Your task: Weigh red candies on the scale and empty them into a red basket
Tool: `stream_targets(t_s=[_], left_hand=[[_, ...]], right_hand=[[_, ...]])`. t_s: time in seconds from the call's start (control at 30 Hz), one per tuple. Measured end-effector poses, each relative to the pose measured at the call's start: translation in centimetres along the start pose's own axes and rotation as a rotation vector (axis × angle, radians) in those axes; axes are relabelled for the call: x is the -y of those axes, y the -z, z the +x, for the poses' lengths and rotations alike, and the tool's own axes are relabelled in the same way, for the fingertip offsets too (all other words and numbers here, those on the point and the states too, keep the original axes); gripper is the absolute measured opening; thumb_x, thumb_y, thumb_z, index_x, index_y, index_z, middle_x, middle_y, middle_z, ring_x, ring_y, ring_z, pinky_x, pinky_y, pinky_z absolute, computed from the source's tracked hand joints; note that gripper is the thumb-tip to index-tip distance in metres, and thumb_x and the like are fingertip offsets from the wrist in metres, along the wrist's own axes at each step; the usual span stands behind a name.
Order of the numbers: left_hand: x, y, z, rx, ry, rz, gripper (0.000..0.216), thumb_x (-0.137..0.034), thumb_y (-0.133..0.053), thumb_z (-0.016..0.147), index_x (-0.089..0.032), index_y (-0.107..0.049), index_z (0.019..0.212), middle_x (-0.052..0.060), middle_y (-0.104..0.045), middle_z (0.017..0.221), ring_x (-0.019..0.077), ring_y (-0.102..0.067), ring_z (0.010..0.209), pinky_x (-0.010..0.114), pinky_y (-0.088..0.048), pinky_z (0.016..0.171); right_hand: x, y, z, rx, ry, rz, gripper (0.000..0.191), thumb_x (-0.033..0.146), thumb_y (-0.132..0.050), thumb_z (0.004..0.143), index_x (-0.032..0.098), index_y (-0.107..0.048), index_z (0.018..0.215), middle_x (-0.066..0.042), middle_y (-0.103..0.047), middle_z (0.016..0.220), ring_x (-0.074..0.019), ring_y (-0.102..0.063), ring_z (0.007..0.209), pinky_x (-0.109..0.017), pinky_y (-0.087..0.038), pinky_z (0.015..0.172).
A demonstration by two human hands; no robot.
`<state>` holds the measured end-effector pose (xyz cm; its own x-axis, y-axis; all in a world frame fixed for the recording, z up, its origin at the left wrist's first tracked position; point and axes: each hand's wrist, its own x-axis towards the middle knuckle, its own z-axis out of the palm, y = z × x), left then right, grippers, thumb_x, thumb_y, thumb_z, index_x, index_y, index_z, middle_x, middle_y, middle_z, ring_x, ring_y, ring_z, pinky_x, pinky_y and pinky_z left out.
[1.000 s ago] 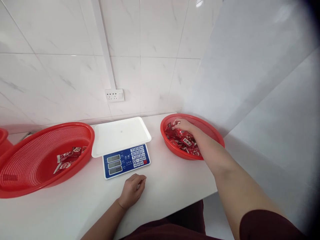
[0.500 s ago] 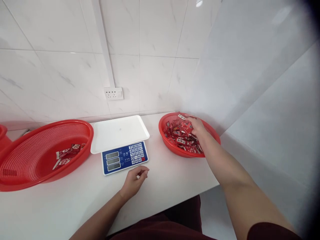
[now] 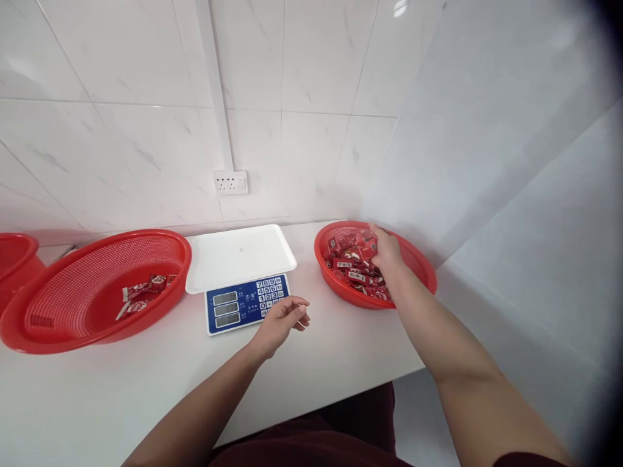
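Observation:
My right hand [image 3: 387,250] reaches into the red mesh basket [image 3: 328,277] on the right. Its fingers are closed around small red wrapped packets [image 3: 366,244], above more packets [image 3: 357,276] piled in that basket. The fingertips are partly hidden behind the packets. My left hand [image 3: 282,322] hovers at the front right corner of the digital scale [image 3: 250,303], covering some of its keys. Its fingers are loosely bent and apart, with nothing in them. The scale's white pan [image 3: 241,259] bears nothing.
A larger red basket [image 3: 82,259] on the left holds several red packets [image 3: 146,292]. Another red basket [image 3: 17,256] stands at the far left edge. Behind the white table [image 3: 195,373] is a tiled wall with a socket [image 3: 231,182]; a grey panel [image 3: 496,194] rises on the right.
My left hand has moved up and right, towards the right basket, and its fingers have loosened. My right hand stays in the basket, closer around the packets. The view has shifted slightly.

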<state>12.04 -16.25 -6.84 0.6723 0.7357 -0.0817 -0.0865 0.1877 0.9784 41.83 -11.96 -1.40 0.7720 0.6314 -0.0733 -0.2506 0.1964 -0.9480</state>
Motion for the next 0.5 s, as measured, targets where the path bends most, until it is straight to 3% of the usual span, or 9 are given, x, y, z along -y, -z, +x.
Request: stream_targets(t_s=[0.13,0.23,0.3,0.37,0.5], left_hand=[[-0.4,-0.9,0.4,0.037,0.055,-0.312,0.036,-0.042,-0.059,0.077,-0.02,-0.053,0.105,0.008,-0.059,0.097,0.0195,-0.057,0.091,0.034,-0.047,0.078],[-1.3,-1.5,0.6,0.032,0.083,-0.566,0.046,-0.05,-0.053,0.079,-0.029,-0.044,0.119,0.009,-0.048,0.122,0.0243,-0.046,0.114,0.044,-0.045,0.086],[-2.1,-1.7,0.5,0.038,0.089,-0.671,0.05,-0.057,-0.049,0.079,-0.031,-0.044,0.121,0.008,-0.045,0.126,0.0262,-0.043,0.116,0.049,-0.045,0.085],[-2.6,-1.6,0.3,0.035,0.09,-0.713,0.051,-0.06,-0.047,0.077,-0.029,-0.049,0.118,0.008,-0.05,0.121,0.0258,-0.048,0.111,0.048,-0.047,0.084],[-2.7,-0.6,-0.6,-0.079,0.133,-0.681,0.045,-0.053,-0.058,0.074,-0.023,-0.056,0.107,0.006,-0.061,0.1,0.0178,-0.058,0.089,0.034,-0.053,0.072]], right_hand=[[1.1,-1.8,-3.2,0.197,-0.18,0.378,0.002,0.018,-0.058,0.071,0.018,-0.055,0.071,0.004,-0.063,0.061,-0.0087,-0.059,0.053,-0.021,-0.05,0.054],[-0.1,-3.8,-8.2,0.475,-0.16,0.329,0.012,0.026,-0.062,0.071,0.021,-0.057,0.081,0.005,-0.063,0.065,-0.01,-0.06,0.056,-0.022,-0.049,0.053],[-1.9,-5.2,-12.0,0.583,-0.072,0.174,0.021,0.033,-0.062,0.072,0.023,-0.057,0.091,0.004,-0.063,0.068,-0.0112,-0.059,0.055,-0.025,-0.049,0.053],[-3.7,-6.3,-15.3,0.637,0.111,-0.033,0.024,0.038,-0.058,0.076,0.025,-0.056,0.096,0.003,-0.064,0.073,-0.0134,-0.061,0.062,-0.028,-0.05,0.06],[-5.7,-7.6,-18.2,0.731,0.452,-0.366,0.031,0.04,-0.044,0.086,0.025,-0.054,0.11,-0.004,-0.064,0.096,-0.0176,-0.058,0.095,-0.033,-0.044,0.086]])
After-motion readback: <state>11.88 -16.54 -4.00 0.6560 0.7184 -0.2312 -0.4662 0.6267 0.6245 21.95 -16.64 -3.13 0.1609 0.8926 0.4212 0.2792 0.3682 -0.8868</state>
